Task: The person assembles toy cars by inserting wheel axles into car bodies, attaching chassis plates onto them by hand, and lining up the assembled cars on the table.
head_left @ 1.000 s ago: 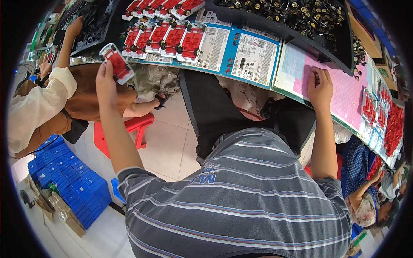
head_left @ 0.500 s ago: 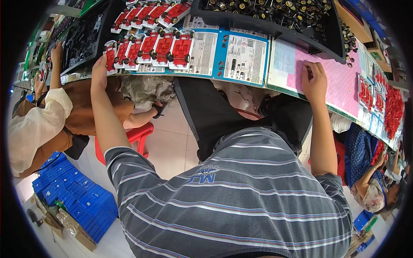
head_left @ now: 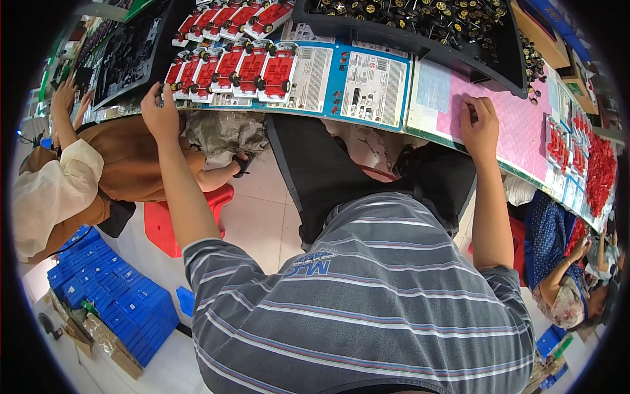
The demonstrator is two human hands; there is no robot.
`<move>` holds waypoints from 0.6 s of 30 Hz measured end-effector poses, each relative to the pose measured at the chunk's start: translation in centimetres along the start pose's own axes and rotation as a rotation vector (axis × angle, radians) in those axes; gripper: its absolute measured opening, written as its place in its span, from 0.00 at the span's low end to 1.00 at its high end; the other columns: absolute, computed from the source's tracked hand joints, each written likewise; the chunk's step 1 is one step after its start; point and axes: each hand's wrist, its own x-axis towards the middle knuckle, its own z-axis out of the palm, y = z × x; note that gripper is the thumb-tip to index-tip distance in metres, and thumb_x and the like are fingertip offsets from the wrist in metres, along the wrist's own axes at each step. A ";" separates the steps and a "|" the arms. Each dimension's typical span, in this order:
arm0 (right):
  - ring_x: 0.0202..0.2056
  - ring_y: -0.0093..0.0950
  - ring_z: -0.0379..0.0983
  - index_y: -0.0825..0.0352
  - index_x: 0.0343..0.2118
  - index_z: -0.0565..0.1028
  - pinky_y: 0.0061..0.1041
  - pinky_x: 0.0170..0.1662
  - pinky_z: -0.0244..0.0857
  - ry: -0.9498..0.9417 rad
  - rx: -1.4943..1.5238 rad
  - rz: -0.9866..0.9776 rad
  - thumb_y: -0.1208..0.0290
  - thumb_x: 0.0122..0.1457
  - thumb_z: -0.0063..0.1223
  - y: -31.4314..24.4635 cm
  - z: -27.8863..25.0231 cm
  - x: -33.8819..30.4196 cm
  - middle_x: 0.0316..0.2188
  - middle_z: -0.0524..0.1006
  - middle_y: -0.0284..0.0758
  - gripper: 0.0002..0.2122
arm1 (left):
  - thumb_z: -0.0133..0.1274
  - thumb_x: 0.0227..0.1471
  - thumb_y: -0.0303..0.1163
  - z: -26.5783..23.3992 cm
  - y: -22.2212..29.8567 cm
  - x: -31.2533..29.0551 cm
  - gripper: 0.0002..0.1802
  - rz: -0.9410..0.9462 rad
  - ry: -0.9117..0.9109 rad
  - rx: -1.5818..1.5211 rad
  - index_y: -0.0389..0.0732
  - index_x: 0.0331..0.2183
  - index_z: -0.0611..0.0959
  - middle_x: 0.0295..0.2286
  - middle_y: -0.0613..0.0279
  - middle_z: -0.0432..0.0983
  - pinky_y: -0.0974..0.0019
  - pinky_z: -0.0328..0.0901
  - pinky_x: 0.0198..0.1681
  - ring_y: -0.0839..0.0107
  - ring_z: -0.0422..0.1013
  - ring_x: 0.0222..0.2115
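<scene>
Upturned toy cars [head_left: 277,73] with red undersides, white bodies and black wheels stand side by side in a near row at the table's left. My left hand [head_left: 161,118] is just off the row's left end, beside the leftmost car [head_left: 176,69]. Its thumb and forefinger are apart, and nothing shows between them. My right hand [head_left: 480,130] rests at the table's near edge by the pink sheet [head_left: 512,134]. Its fingers are curled in, and I see nothing in them.
A second row of upturned cars [head_left: 243,20] lies behind. Printed blue-edged card sheets [head_left: 373,88] lie under and beside them. A black tray [head_left: 420,41] holds wheels on axles. Red parts [head_left: 598,171] are heaped far right. At left, a co-worker's hand [head_left: 63,98] is by a black tray [head_left: 128,62].
My left hand has drawn off the leftmost car, its fingers parting. That car now sits closer against its row. My right hand stays put. The co-worker's hands at left have shifted.
</scene>
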 end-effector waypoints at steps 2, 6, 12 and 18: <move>0.29 0.36 0.75 0.70 0.35 0.78 0.30 0.35 0.70 -0.008 -0.011 0.014 0.78 0.56 0.56 -0.1 0.0 0.1 0.31 0.75 0.40 0.05 | 0.62 0.54 0.38 -0.8 1.2 -1.5 0.19 0.079 -0.054 -0.027 0.37 0.44 0.84 0.37 0.51 0.80 0.61 0.68 0.46 0.60 0.75 0.38; 0.29 0.36 0.75 0.70 0.36 0.77 0.30 0.35 0.70 -0.020 -0.028 0.020 0.78 0.56 0.55 0.0 0.0 0.2 0.31 0.75 0.40 0.05 | 0.64 0.51 0.34 -1.0 1.2 -2.4 0.17 0.263 -0.123 0.003 0.39 0.43 0.85 0.39 0.49 0.80 0.58 0.68 0.48 0.54 0.75 0.43; 0.29 0.36 0.75 0.69 0.36 0.78 0.30 0.35 0.70 -0.004 -0.027 0.001 0.78 0.56 0.56 0.0 0.2 0.0 0.32 0.76 0.40 0.06 | 0.64 0.51 0.37 0.0 1.5 -2.7 0.13 0.033 -0.167 0.001 0.43 0.38 0.88 0.35 0.57 0.82 0.63 0.69 0.41 0.62 0.75 0.35; 0.28 0.32 0.75 0.72 0.37 0.78 0.27 0.35 0.70 -0.002 -0.047 -0.023 0.79 0.58 0.54 0.0 0.1 0.1 0.32 0.76 0.40 0.06 | 0.63 0.52 0.39 0.4 2.1 -2.4 0.12 -0.058 -0.155 -0.061 0.42 0.36 0.89 0.30 0.60 0.83 0.67 0.69 0.34 0.70 0.72 0.26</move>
